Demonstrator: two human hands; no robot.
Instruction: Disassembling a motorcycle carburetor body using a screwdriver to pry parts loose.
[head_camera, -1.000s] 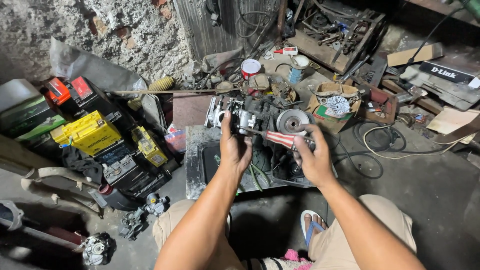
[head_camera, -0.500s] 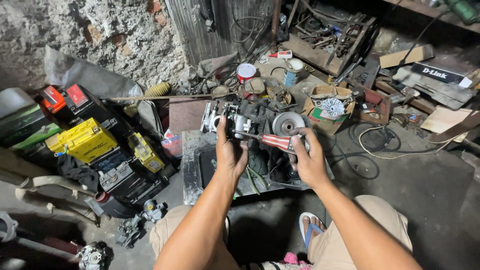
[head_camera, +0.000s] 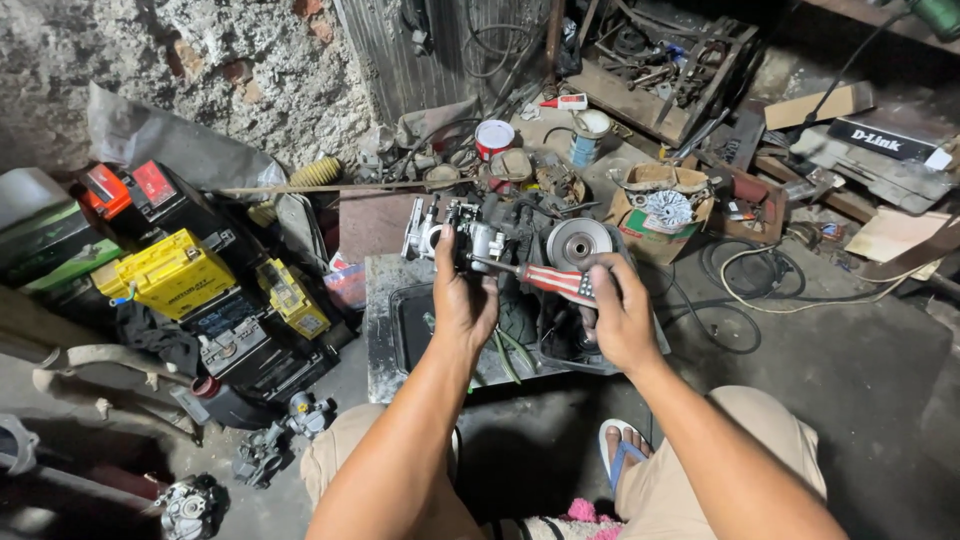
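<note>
Left hand (head_camera: 462, 300) fingers clasping grimy metal carburetor (head_camera: 478, 238), right hand (head_camera: 620, 318) gripping red-striped screwdriver (head_camera: 545, 280), tip apparently touching it

Single head-worn view, steeply down and forward, close above both forearms and cluttered workshop floor (head_camera: 860, 370).

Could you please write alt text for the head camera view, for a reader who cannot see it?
Seen from above, a seated person's left hand grips a small metal engine part while the right hand works a red-handled screwdriver against it. Yellow and black batteries lie at left, a round metal pulley and cluttered boxes beyond.
</note>
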